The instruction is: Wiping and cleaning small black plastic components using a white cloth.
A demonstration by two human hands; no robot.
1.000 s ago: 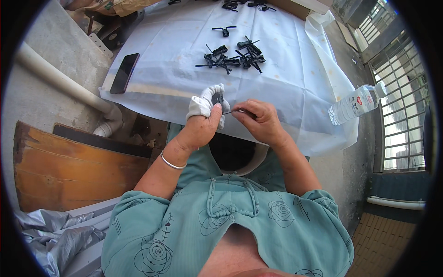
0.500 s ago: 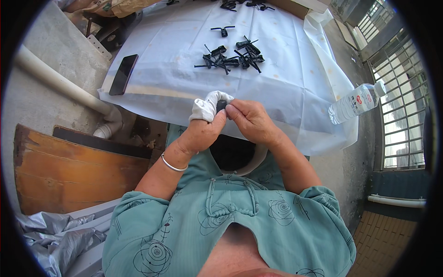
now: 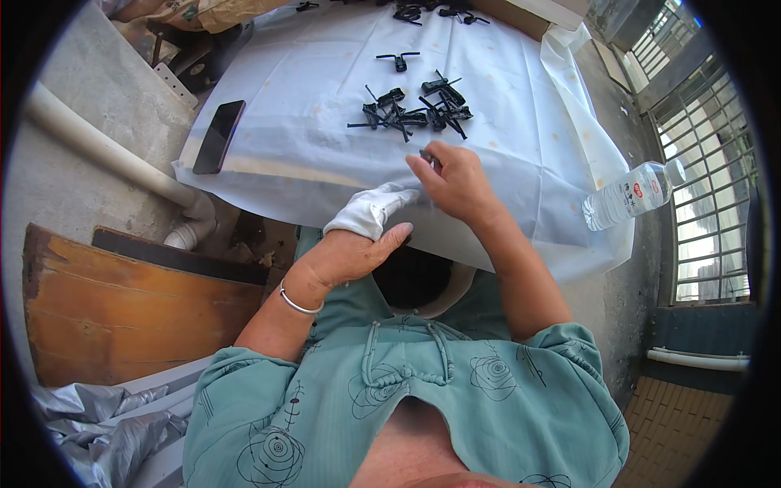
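My left hand point(image 3: 350, 244) is open at the table's near edge. A white glove point(image 3: 358, 213) covers its stretched fingers, and its thumb is bare. Its palm side is mostly hidden; a small dark spot by the thumb tip is too unclear to name. Farther right, my right hand point(image 3: 457, 183) is closed, raised toward the table, with a small dark piece point(image 3: 434, 163) pinched between thumb and fingers. Just beyond it lies a pile of black plastic parts with thin arms point(image 3: 443, 114). A single similar black part point(image 3: 399, 61) lies behind the pile.
Between my knees stands a white-rimmed bucket point(image 3: 457, 291), dark inside. White sheeting covers the table point(image 3: 309, 98). A phone point(image 3: 218, 138) lies at its left, a water bottle point(image 3: 633, 197) at its right edge. More black parts point(image 3: 409, 13) and a cardboard box point(image 3: 521, 15) are at the back.
My hands have come apart. The right has moved up toward the pile with a small dark piece; the left has dropped slightly and its fingers have straightened.
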